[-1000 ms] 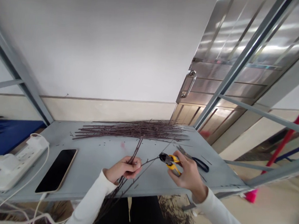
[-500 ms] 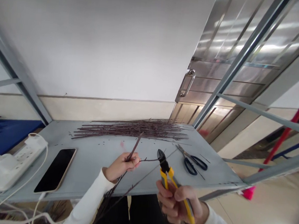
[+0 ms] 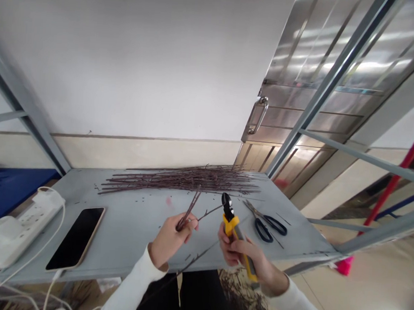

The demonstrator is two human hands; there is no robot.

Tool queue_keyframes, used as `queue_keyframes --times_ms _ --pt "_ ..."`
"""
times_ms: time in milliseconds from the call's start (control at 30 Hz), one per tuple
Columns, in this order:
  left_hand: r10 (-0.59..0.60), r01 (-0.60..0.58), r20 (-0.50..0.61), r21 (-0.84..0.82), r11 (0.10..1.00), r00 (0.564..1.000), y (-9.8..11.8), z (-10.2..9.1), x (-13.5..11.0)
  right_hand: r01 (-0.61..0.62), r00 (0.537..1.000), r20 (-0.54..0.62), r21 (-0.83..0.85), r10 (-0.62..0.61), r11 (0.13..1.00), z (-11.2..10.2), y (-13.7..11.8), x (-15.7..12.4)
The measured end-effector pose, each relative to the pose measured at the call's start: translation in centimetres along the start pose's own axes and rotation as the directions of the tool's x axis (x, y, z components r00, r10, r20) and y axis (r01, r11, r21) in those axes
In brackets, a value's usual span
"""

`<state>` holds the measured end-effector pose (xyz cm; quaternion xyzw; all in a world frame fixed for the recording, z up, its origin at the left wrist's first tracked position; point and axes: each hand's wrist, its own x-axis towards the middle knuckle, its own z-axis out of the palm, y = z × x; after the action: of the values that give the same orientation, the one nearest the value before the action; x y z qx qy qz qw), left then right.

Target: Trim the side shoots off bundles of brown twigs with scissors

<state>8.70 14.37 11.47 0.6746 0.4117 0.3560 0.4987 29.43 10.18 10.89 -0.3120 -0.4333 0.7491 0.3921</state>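
Left hand [image 3: 170,241] is pinching a few thin, knobbly dark twigs [image 3: 189,213], just beside the yellow-handled diagonal cutters [image 3: 231,225] clenched in the right hand [image 3: 246,254], over a grey metal worktop [image 3: 134,228].

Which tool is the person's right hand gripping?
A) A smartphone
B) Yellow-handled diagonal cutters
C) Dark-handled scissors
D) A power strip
B: the right hand is wrapped around the yellow-handled diagonal cutters, while the dark-handled scissors lie apart from it.
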Motion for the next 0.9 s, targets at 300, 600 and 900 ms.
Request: queue_keyframes --times_ms 300,600,900 --pt "0.069 0.018 -0.286 0.29 0.957 0.956 0.7 1.2 -1.4 -0.271 0.823 -0.336 -0.941 -0.458 0.202 0.0 -4.0 -1.5" --pt "0.112 -0.02 -0.307 0.288 0.957 0.945 0.7 3.5 -1.7 -0.477 0.659 -0.35 -0.879 -0.666 -0.009 -0.5 -3.7 -0.9" --pt "0.083 -0.019 -0.342 0.189 0.982 0.936 1.0 2.1 -0.7 -0.08 0.921 -0.388 -0.242 -0.02 0.967 1.4 -1.1 0.5"
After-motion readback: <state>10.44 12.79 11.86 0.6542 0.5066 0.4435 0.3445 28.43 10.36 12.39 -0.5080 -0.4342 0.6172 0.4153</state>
